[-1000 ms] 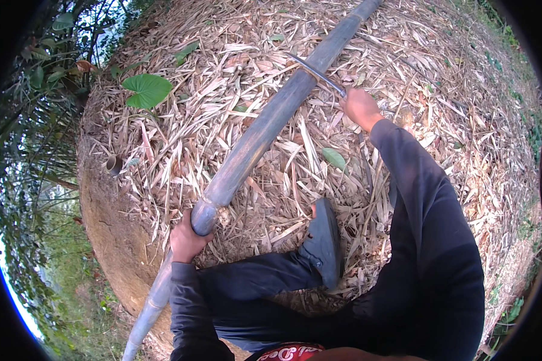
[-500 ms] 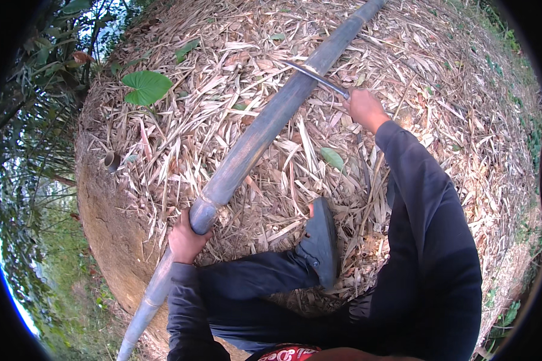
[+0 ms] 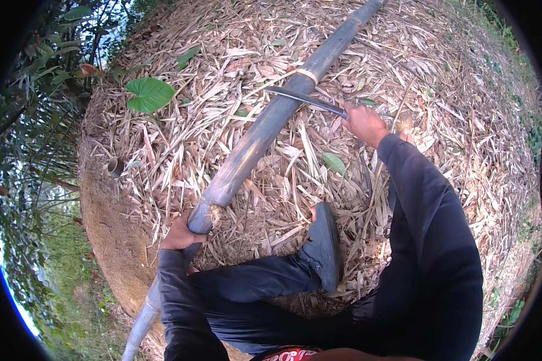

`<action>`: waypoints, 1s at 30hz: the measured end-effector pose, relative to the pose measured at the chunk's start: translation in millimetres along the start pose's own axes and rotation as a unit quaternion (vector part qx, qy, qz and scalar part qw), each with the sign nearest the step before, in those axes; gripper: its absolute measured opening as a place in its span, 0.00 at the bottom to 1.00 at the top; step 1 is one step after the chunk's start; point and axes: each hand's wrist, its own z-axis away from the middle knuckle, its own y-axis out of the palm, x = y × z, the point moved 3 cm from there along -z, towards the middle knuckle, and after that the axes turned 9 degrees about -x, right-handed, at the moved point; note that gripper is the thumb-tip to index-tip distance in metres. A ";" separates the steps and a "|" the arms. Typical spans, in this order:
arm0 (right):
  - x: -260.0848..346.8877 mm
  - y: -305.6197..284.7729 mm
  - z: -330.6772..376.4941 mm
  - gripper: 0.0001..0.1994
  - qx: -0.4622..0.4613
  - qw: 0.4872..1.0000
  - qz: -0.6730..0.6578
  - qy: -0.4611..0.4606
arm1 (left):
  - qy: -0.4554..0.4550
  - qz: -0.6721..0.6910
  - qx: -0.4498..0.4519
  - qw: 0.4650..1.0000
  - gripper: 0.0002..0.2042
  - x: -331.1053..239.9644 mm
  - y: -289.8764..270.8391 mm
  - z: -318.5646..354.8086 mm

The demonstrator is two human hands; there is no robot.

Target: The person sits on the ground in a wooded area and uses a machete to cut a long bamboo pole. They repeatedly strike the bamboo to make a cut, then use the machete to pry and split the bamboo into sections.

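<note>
- The person's left hand (image 3: pixel 179 233) is clenched around the near part of a long grey bamboo pole (image 3: pixel 265 129), fingers wrapped over its upper side close to a knot in the stem.
- The right hand (image 3: pixel 365 124) is closed on the handle of a long curved blade (image 3: pixel 304 99), arm stretched forward in a dark sleeve.
- The blade's tip lies against the pole just below a pale ring (image 3: pixel 307 74) that circles the stem; whether the edge bites into the surface cannot be told.
- The pole runs slantwise from the lower left, past the left hand, up to the top right edge of the view, lying on the ground.
- A dark shoe (image 3: pixel 324 246) is planted on the litter between the two arms, sole side toward the pole, the leg in dark trousers bent behind it.
- The ground (image 3: pixel 439 90) is thick with dry, straw-coloured bamboo leaves.
- A broad green heart-shaped leaf (image 3: pixel 150 94) stands to the left of the pole, well apart from it.
- A short cut stump (image 3: pixel 115 166) shows near the bare earth bank at the left.
</note>
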 end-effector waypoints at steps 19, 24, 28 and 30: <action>-6.5 5.9 -16.1 0.17 -0.009 0.999 -0.018 0.033 | -0.039 0.012 0.098 0.994 0.47 56.9 -2.9 -28.5; -6.0 6.9 -15.1 0.18 -0.002 0.999 -0.019 0.037 | -0.057 0.046 0.116 0.991 0.47 62.2 -1.3 -26.4; -2.6 1.1 0.5 0.17 0.018 1.000 0.003 0.022 | -0.038 0.027 0.107 0.993 0.43 63.2 -1.6 -27.7; -4.1 3.4 -8.5 0.16 0.003 0.998 -0.030 0.054 | -0.053 0.079 0.126 0.987 0.41 66.2 -1.8 -30.2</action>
